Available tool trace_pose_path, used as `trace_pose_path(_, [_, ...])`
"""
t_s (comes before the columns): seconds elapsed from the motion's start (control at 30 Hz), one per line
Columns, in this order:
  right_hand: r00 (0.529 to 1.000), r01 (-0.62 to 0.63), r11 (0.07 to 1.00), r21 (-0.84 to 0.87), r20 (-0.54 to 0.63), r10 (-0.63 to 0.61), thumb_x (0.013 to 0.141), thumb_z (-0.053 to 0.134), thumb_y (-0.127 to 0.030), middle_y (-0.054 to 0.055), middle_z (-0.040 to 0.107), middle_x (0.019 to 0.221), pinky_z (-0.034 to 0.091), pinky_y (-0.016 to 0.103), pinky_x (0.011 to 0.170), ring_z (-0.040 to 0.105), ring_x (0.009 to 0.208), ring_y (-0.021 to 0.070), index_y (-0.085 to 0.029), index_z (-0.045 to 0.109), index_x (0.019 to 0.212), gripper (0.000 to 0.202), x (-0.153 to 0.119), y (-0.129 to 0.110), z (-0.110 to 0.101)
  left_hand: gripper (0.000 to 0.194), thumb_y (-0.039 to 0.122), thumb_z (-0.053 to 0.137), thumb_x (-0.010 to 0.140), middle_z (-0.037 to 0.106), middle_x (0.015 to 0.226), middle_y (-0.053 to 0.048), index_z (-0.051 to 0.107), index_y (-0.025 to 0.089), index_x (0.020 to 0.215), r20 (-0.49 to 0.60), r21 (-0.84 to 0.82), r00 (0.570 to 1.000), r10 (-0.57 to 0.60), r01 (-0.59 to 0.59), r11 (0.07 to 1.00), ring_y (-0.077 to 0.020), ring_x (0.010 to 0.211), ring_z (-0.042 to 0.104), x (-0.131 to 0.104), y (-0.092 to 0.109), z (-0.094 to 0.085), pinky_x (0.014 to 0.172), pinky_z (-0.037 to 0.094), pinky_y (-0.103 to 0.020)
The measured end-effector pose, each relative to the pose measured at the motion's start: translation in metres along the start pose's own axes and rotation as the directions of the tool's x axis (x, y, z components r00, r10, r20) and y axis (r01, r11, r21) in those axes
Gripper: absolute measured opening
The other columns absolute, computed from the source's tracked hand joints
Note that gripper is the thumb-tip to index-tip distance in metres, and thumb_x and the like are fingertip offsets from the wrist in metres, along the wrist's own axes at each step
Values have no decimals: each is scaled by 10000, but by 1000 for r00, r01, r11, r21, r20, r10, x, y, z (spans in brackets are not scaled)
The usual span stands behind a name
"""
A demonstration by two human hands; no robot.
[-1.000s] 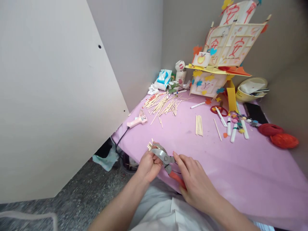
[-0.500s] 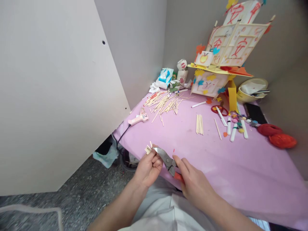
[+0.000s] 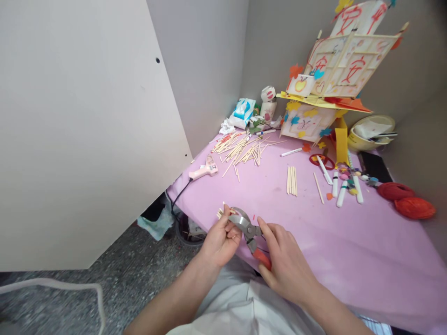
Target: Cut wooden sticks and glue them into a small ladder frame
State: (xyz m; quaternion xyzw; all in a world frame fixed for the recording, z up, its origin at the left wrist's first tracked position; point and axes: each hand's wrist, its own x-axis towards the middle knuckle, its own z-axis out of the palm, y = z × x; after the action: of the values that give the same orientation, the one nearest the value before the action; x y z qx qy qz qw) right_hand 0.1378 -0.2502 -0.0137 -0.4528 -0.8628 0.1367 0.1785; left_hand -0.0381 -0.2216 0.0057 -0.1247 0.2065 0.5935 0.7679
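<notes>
Trimming sticks [image 3: 220, 214], seemingly: the left hand [image 3: 220, 243] has its fingers pinching them, the right hand [image 3: 285, 253] grips pruners [image 3: 249, 230]; cutting next calls for steadiness.

Your bare hands and forearms, with pale, creased clothing between them.
Your left hand [image 3: 221, 239] and right hand [image 3: 286, 258] are both ungloved, and your left forearm [image 3: 178, 288] and right forearm [image 3: 331, 304] are bare as far as the picture's lower edge, each broadening from the wrist toward the elbow. Your clothing [image 3: 230, 314] is plain, whitish to light grey, its cloth looking soft and loose; it turns a cooler, shaded grey toward your left forearm and brighter lower down. Creases or seams branch across its front, but you cannot tell from this view which, nor what kind of garment it is.
</notes>
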Motion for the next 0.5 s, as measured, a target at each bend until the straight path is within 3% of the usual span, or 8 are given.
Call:
trace_pose_path(0.07, [1000, 10, 999, -44, -4, -11, 729, 530, -152, 154, 452, 1184, 423, 453, 838, 444, 1010, 278, -160, 119, 1478, 855, 1, -2, 1, 174, 143, 556, 881, 374, 556, 81, 471, 137, 729, -17, 15, 1000, 0, 0, 1000, -1, 379, 287, -1, -1, 0, 340, 235, -129])
trace_pose_path(0.23, [1000, 15, 995, -95, -16, -17, 738, 526, -167, 161, 447, 1191, 409, 445, 830, 433, 1012, 286, -148, 131, 1477, 839, 5, -4, 0, 107, 80, 529, 874, 464, 616, 64, 502, 130, 784, -14, -11, 1000, 9, -9, 1000, 5, 382, 308, -3, 0, 1, 341, 226, -136])
trace_pose_path(0.5, [1000, 26, 996, -86, -13, -27, 731, 519, -168, 159, 471, 1151, 412, 428, 801, 443, 970, 272, -145, 161, 1471, 822, 5, -6, 0, 143, 40, 491, 871, 374, 553, 84, 492, 131, 760, -100, 18, 994, 35, -33, 999, 0, 366, 280, 0, -2, 0, 344, 211, -131])
